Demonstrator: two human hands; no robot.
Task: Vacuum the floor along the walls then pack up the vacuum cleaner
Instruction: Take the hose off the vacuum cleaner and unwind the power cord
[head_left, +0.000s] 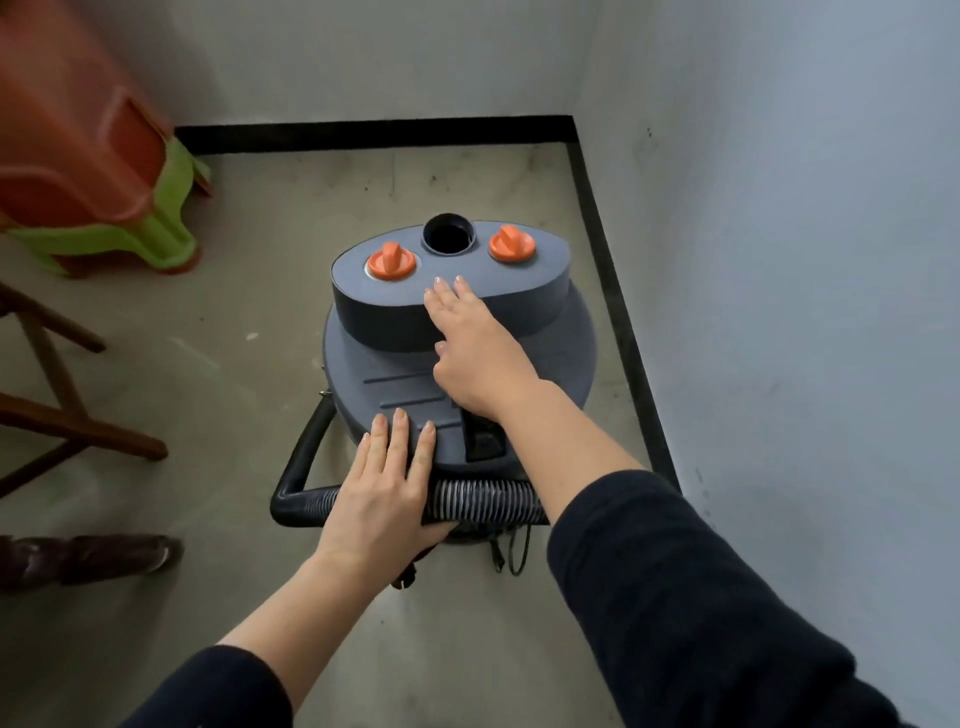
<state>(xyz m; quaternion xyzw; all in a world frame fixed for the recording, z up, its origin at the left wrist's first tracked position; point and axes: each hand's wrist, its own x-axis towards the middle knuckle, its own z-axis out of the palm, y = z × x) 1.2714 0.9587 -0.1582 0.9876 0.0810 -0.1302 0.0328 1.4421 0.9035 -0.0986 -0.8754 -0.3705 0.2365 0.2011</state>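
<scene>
1. The vacuum cleaner (545, 353) stood on the floor (249, 322) in the centre of the frame. It was near the room's corner, just beside the black skirting strip (374, 136) that ran along the walls.
2. The left hand (384, 488) lay flat at the near edge of the grey lid, its fingers (399, 436) straight and close together, holding nothing. Its palm covered part of the ribbed hose (483, 501).
3. The right hand (478, 353) rested on the raised top housing with its fingers (447, 296) stretched out and pressing, not gripping.
4. The round inlet port (448, 236) between the two orange knobs (391, 262) gaped open with no hose plugged in. The hose was laid along the near side of the body, and a dark power cord (511, 551) hung in loops below it.
5. From this, the vacuuming looked finished and the packing-up well advanced, with the hose off and stowed and the cord gathered.
6. What seemed left was small: settling the machine into the corner and perhaps securing the cord. Whether the cord was properly fastened could not be told.
7. A few dark specks showed on the floor by the far wall, so the cleaning could not be judged perfect.
8. Stacked plastic stools (104, 156) stood in the upper left of the frame, with wooden chair legs (52, 415) at the left edge.
</scene>
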